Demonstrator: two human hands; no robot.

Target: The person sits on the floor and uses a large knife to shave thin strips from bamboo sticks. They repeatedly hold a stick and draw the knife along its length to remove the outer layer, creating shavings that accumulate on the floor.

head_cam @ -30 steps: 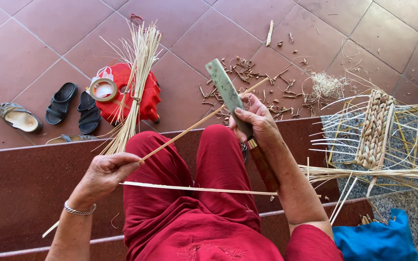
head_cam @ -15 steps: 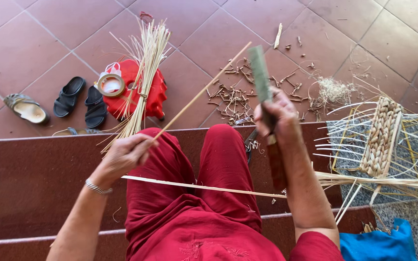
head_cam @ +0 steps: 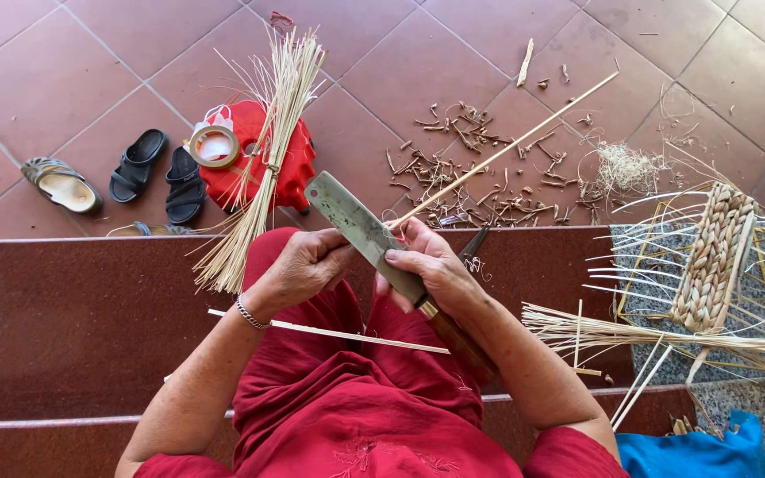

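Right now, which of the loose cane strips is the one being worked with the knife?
The long cane strip running up-right from the hands, meeting the knife. The other strip lies flat across the lap, untouched.

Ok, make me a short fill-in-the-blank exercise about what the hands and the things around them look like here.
1. The right hand grips a big knife by its ____ handle.
2. The left hand sits by the blade, where a long thin cane slants away over the ____ floor tiles.
3. A roll of tape lies on a ____ stool.
4. Two ____ sandals stand side by side near the stool.

Missing words: wooden; reddish-brown; red; black
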